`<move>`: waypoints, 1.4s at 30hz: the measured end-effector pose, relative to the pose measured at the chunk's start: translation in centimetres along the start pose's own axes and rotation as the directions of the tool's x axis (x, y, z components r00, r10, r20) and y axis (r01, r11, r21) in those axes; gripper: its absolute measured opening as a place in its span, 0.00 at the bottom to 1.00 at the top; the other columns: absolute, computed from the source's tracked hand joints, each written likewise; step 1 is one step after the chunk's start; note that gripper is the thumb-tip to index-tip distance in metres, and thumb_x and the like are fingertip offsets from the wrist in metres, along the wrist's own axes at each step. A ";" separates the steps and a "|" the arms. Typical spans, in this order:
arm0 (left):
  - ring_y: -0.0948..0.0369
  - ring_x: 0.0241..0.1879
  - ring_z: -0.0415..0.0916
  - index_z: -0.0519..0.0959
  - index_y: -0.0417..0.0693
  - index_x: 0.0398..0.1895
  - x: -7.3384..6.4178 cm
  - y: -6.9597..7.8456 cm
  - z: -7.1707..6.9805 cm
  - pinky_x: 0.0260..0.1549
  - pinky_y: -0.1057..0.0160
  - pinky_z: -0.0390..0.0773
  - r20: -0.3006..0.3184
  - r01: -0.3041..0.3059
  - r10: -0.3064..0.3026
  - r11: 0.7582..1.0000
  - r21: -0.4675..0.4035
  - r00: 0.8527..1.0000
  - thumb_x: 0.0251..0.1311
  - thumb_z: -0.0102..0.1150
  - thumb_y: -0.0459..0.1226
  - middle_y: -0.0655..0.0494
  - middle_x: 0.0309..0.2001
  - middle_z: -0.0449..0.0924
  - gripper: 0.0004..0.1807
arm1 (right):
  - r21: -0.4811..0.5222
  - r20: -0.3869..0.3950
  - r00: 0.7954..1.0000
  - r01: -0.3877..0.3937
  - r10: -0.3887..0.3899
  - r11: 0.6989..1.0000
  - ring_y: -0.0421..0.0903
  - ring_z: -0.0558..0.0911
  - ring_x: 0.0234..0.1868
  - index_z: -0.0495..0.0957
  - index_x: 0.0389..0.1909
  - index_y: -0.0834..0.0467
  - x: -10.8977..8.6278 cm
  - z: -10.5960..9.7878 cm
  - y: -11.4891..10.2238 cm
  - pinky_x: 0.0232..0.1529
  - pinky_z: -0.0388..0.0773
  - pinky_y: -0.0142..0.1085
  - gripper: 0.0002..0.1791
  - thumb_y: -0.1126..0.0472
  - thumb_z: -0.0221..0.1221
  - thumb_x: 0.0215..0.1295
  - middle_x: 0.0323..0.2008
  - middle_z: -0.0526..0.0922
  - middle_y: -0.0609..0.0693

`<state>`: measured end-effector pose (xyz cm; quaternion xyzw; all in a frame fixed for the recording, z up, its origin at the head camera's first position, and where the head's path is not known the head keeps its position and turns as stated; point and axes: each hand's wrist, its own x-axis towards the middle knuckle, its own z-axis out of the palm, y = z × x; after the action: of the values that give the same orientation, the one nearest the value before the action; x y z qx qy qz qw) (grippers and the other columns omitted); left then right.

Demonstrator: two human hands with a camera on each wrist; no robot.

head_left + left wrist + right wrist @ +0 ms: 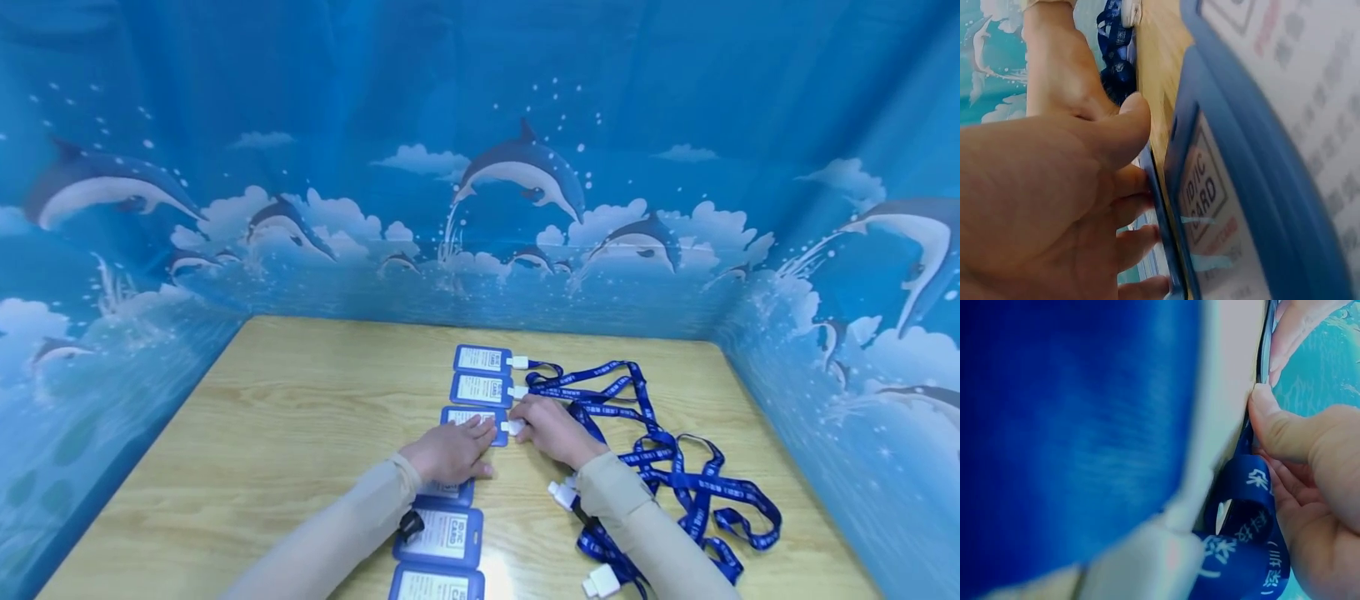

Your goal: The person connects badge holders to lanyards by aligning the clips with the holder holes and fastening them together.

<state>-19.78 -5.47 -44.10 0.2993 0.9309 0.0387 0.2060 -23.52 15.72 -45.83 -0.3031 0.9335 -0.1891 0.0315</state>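
Note:
Blue ID card holders form a column down the middle of the table, the upper two (pixel 480 359) with white lanyard clips (pixel 519 362) at their right ends. On the third card holder (pixel 450 414), my left hand (pixel 453 452) lays its extended fingers flat, covering part of the card. My right hand (pixel 555 429) pinches the white clip (pixel 514 427) at that holder's right end, between thumb and fingers. In the right wrist view, the thumb (pixel 1275 428) hides most of the clip. A blue lanyard (pixel 1247 487) with white lettering loops beside that hand.
More card holders (pixel 474 537) continue toward the near edge. Tangled blue lanyards (pixel 693 482) cover the table's right side, with loose white clips (pixel 602 581) near the right forearm. A black object (pixel 411 525) shows beside the left sleeve. Dolphin-print curtains (pixel 337 275) surround the wooden table (pixel 247 433).

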 end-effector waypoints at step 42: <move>0.53 0.77 0.56 0.65 0.55 0.76 0.5 0.1 -0.3 0.74 0.46 0.63 -0.095 0.008 -0.009 1.000 -0.007 0.995 0.72 0.48 0.58 0.57 0.79 0.58 0.34 | -0.097 -0.089 0.981 -0.183 0.174 0.978 0.36 0.77 0.33 0.86 0.44 0.55 -7.0 -5.0 -2.1 0.32 0.78 0.31 0.09 0.58 0.67 0.65 0.34 0.82 0.41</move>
<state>-20.22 -5.05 -44.02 0.2924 0.9408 0.0549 0.1628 -17.51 19.92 -40.85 -0.2115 0.9660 -0.1484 -0.0051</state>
